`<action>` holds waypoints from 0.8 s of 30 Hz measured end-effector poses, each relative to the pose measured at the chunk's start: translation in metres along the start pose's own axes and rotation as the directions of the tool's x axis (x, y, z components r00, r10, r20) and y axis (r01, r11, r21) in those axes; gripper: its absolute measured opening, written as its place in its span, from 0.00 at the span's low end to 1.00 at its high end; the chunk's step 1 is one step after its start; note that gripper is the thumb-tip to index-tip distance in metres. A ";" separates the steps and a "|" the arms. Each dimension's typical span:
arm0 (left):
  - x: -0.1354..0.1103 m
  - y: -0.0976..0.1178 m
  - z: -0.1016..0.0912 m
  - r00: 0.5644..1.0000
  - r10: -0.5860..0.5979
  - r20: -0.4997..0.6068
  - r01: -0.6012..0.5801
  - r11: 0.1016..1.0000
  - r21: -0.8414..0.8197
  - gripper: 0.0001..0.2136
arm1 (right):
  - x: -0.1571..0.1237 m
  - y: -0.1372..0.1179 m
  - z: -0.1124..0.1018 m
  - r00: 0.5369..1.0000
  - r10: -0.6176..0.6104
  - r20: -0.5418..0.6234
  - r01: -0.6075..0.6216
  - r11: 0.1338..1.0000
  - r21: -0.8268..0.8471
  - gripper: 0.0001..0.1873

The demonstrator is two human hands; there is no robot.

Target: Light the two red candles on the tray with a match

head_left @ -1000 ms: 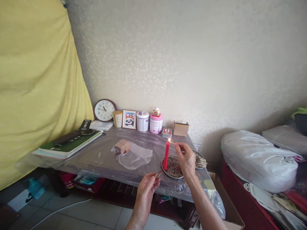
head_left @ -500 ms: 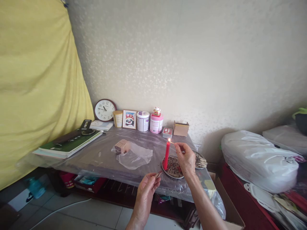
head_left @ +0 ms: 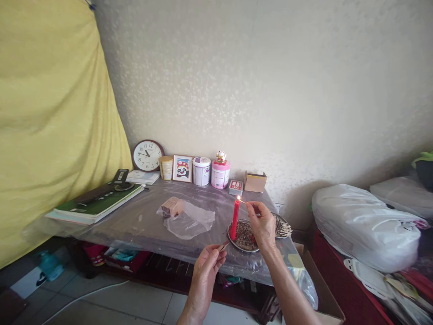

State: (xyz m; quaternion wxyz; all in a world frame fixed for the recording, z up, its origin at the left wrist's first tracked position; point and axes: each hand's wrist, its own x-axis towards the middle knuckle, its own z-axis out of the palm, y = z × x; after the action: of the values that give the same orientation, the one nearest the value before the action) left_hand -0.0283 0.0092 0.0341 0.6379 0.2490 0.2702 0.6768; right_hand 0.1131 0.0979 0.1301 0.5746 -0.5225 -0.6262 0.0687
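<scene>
Your right hand (head_left: 263,225) pinched a thin pale matchstick (head_left: 243,201) by the slim red candle (head_left: 234,221), your left hand (head_left: 207,266) a small flat brown piece (head_left: 223,246).

A low path across the bench (head_left: 128,212) from the left is obstructed by a small box (head_left: 172,206) and a plastic bag (head_left: 192,226), but a gap is offered between bag and red candle (head_left: 235,221). The candle's right side is blocked by the right hand (head_left: 262,225); its near side is crowded by the left hand (head_left: 207,267). Open room is found above.
</scene>
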 end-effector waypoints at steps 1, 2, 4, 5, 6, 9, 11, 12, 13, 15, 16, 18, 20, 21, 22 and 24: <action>0.000 0.000 0.000 1.000 0.000 0.000 0.000 1.000 -0.001 0.11 | 0.000 0.000 0.000 1.000 0.001 0.000 -0.001 1.000 0.001 0.15; 0.000 0.001 0.000 1.000 0.000 0.001 0.000 1.000 -0.001 0.11 | 0.000 0.000 0.000 1.000 0.002 0.000 -0.002 1.000 0.003 0.15; -0.001 0.001 0.001 1.000 -0.001 -0.001 0.001 1.000 -0.001 0.11 | 0.000 0.000 0.000 1.000 0.002 -0.001 -0.002 1.000 0.005 0.15; -0.001 0.001 0.000 1.000 -0.002 -0.002 0.002 1.000 -0.002 0.11 | 0.000 0.000 0.000 1.000 0.002 -0.002 -0.002 1.000 0.006 0.15; -0.001 0.001 0.000 1.000 -0.002 -0.004 0.002 1.000 -0.003 0.12 | 0.000 0.000 0.000 1.000 0.002 -0.003 -0.002 1.000 0.008 0.15; -0.001 0.000 0.000 1.000 0.000 -0.002 0.000 1.000 -0.006 0.12 | 0.000 0.000 0.000 1.000 0.002 -0.007 -0.002 1.000 0.012 0.15; 0.000 0.000 -0.001 1.000 0.002 0.002 -0.002 1.000 -0.005 0.11 | 0.000 -0.001 0.000 1.000 0.004 -0.006 -0.004 1.000 0.015 0.15; 0.000 0.000 -0.001 1.000 0.002 0.002 -0.002 1.000 -0.003 0.11 | 0.000 -0.001 0.000 1.000 0.005 -0.006 -0.005 1.000 0.017 0.15; 0.000 0.000 -0.001 1.000 0.001 0.004 -0.001 1.000 -0.001 0.11 | 0.000 -0.001 0.000 1.000 0.006 -0.005 -0.006 1.000 0.019 0.15; 0.000 0.000 -0.001 1.000 0.001 0.006 -0.001 1.000 0.005 0.11 | 0.000 -0.001 -0.001 1.000 0.008 -0.001 -0.008 1.000 0.024 0.15; 0.000 0.000 -0.001 1.000 0.001 0.005 -0.001 1.000 0.007 0.11 | 0.000 -0.001 -0.001 1.000 0.009 0.002 -0.009 1.000 0.026 0.15; 0.000 0.000 -0.001 1.000 0.003 0.003 -0.003 1.000 0.009 0.11 | 0.001 -0.001 -0.001 1.000 0.010 0.005 -0.010 0.999 0.031 0.15; 0.000 0.000 -0.001 1.000 0.004 -0.002 -0.004 1.000 0.012 0.11 | 0.001 0.000 -0.002 1.000 0.011 0.004 -0.011 0.999 0.035 0.15; 0.000 0.000 0.000 1.000 0.004 -0.003 -0.003 1.000 0.013 0.12 | 0.001 0.000 -0.002 1.000 0.012 0.003 -0.012 0.999 0.038 0.15; 0.000 0.000 -0.001 1.000 0.004 -0.004 -0.004 1.000 0.014 0.12 | 0.002 0.000 -0.002 1.000 0.012 0.002 -0.012 0.999 0.040 0.15; -0.001 -0.001 -0.001 1.000 0.005 -0.004 -0.005 1.000 0.014 0.12 | 0.002 0.000 -0.003 1.000 0.014 -0.004 -0.014 0.999 0.044 0.16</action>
State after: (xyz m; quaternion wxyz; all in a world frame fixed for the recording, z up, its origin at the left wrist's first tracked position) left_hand -0.0284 0.0086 0.0327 0.6338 0.2526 0.2757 0.6772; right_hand 0.1159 0.0979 0.1322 0.5869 -0.5144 -0.6194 0.0851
